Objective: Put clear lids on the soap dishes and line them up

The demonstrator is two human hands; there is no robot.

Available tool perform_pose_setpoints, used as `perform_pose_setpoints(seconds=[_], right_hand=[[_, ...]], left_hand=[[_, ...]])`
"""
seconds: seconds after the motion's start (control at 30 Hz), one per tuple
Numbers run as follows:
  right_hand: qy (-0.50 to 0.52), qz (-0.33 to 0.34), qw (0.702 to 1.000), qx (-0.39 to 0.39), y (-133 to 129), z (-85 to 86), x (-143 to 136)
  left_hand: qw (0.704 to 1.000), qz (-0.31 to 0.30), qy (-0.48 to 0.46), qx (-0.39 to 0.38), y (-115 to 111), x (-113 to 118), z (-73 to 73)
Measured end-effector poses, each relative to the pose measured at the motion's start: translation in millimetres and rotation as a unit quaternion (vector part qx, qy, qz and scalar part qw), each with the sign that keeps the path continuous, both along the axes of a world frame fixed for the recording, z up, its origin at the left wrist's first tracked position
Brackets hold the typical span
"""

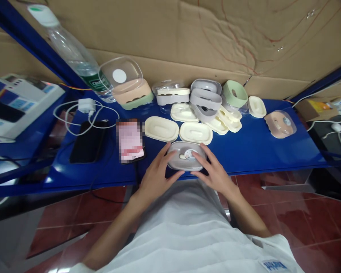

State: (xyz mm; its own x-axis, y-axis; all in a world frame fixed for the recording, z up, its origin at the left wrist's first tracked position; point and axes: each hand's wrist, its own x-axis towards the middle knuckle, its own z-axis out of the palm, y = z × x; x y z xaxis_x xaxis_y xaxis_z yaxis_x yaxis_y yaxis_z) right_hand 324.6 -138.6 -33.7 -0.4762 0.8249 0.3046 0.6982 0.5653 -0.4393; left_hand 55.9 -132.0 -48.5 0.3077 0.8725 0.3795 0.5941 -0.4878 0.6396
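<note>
at the near edge of the blue, glossy, flat surface [244, 161], a grey, rounded-oblong plastic box [182, 163] with a round label on top lies between two bare hands. the left grip [155, 172] is clamped on its left end; the right grip [217, 174] is clamped on its right end. each thumb bears on the near side while the fingers reach the far side or cross the top. this opposed hold probably resists twisting and leaves the middle exposed.

to the left, a rectangular phone [130, 140] with a lit, blurred screen lies flat, clear of both hands. just beyond the box, two cream, oval, shallow trays [161, 129] lie side by side, apparently spread for easy reach.

well to the right, a pink-beige, rounded box [272, 124] with a clear cover sits apart. farther back, grey, rounded, hollow box parts [206, 98] rest on one another, probably to save room. at far left stands a clear plastic bottle [74, 53] with a green label, before a brown cardboard panel [159, 38].
</note>
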Motion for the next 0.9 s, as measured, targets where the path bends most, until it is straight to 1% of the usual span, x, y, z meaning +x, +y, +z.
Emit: perform_pose_setpoints(seconds=[0.1, 0.17, 0.23, 0.27, 0.33, 0.43, 0.53, 0.6, 0.67, 0.73, 0.8, 0.9], right_hand=[[0.01, -0.017, 1.0, 0.016, -12, -4.3, 18], [0.013, -0.032, 0.999, 0.033, -19, -7.0, 35], [0.011, -0.062, 0.996, 0.062, -26, -8.4, 54], [0.009, -0.087, 0.993, 0.08, -29, -8.4, 64], [0.004, -0.157, 0.98, 0.118, -32, -7.1, 85], [-0.011, -0.282, 0.946, 0.161, -32, -3.1, 118], [-0.025, -0.376, 0.909, 0.178, -21, -0.4, 152], [-0.031, -0.409, 0.893, 0.188, -8, -1.1, 174], [-0.032, -0.425, 0.882, 0.2, 8, -4.4, 191], [-0.027, -0.432, 0.877, 0.209, 25, -9.5, 202], [-0.02, -0.434, 0.878, 0.203, 39, -15.2, 207], [-0.015, -0.43, 0.889, 0.158, 51, -19.5, 201]], left_hand=[[1.0, -0.018, -0.003, -0.016, -1, 0, 1.6], [1.0, -0.014, -0.006, -0.018, -1, 0, 2.8], [1.0, -0.01, -0.003, -0.013, -2, 0, 3.7], [1.0, -0.009, 0.001, -0.01, -2, 1, 3.9], [1.0, -0.005, 0.018, -0.004, -2, 2, 3.7], [0.998, 0.012, 0.057, 0.009, -3, 5, 2.1], [0.995, 0.023, 0.087, 0.031, -3, 8, 1.1], [0.994, 0.02, 0.096, 0.04, -2, 10, 1.3], [0.994, 0.016, 0.097, 0.037, -3, 10, 1.9], [0.995, 0.02, 0.091, 0.028, -3, 10, 2.6], [0.996, 0.034, 0.081, 0.025, -2, 10, 3.4], [0.996, 0.051, 0.072, 0.028, 1, 8, 5.4]])
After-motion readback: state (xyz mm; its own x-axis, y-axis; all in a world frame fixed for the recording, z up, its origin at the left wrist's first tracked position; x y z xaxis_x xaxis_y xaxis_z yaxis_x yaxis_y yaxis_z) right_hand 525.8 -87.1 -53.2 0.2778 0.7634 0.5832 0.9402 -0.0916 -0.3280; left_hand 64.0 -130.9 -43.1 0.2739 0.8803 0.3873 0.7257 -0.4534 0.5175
